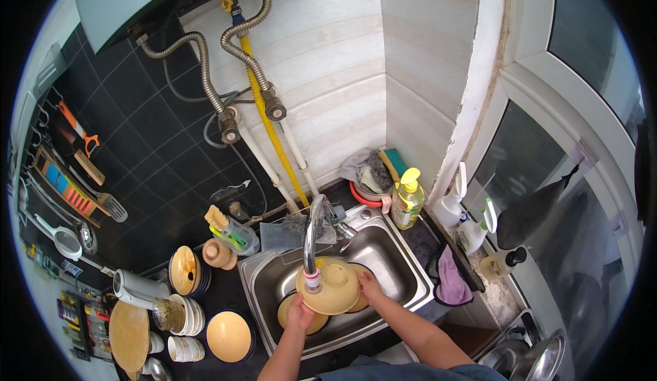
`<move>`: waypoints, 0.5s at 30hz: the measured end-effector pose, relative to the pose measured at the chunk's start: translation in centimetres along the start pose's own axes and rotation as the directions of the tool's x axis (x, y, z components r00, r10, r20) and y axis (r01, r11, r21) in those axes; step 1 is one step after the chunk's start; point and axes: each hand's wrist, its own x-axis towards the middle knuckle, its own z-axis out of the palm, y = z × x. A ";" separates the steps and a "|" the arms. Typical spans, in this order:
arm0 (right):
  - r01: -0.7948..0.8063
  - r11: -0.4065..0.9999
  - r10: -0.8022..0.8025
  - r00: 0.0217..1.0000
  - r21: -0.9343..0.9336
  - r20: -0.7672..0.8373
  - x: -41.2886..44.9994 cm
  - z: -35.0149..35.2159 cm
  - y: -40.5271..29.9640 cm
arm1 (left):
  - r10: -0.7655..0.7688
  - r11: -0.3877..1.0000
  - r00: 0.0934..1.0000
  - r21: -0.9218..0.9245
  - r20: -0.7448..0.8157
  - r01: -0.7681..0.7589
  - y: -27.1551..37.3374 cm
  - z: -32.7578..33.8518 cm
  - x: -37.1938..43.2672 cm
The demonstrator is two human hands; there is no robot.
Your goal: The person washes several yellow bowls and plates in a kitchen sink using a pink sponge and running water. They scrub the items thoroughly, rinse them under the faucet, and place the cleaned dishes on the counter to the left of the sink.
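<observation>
A yellow bowl [336, 299] is held bottom up over the stainless steel sink [395, 258], right beneath the chrome faucet [309, 237]. My left hand [299, 315] grips its near left edge. My right hand [369, 289] has hold of its right edge. Two more yellow pieces of dishware lie in the basin: one yellow dish [313, 324] at the lower left, partly under my left hand, and another yellow dish [362, 270] behind my right hand. The held bowl hides much of both. Whether water is running is hard to tell.
Left on the black counter are a yellow bowl [229, 336], stacked bowls [184, 270], white cups [186, 349] and a wooden board [128, 336]. A dish soap bottle [407, 204] and a red-rimmed basin [367, 194] stand behind the sink. A purple cloth [452, 278] hangs at right.
</observation>
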 end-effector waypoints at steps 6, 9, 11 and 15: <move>-0.148 0.887 0.035 0.966 0.437 0.255 3.4 -2.7 3.2 | -0.118 0.971 0.993 0.214 0.023 0.110 -0.9 -1.7 0.2; -0.046 0.895 -0.035 0.984 0.443 0.174 2.2 -2.0 2.5 | -0.174 0.909 0.983 0.374 -0.064 0.185 -0.5 -2.0 -0.3; 0.004 0.919 -0.070 0.986 0.395 0.153 0.1 -1.3 0.3 | -0.142 0.851 0.974 0.481 -0.178 0.212 -0.5 -1.9 -0.7; 0.107 0.974 -0.157 0.955 0.200 0.251 -1.8 -0.7 -1.7 | -0.193 0.784 0.946 0.539 -0.260 0.308 0.4 -1.0 -0.6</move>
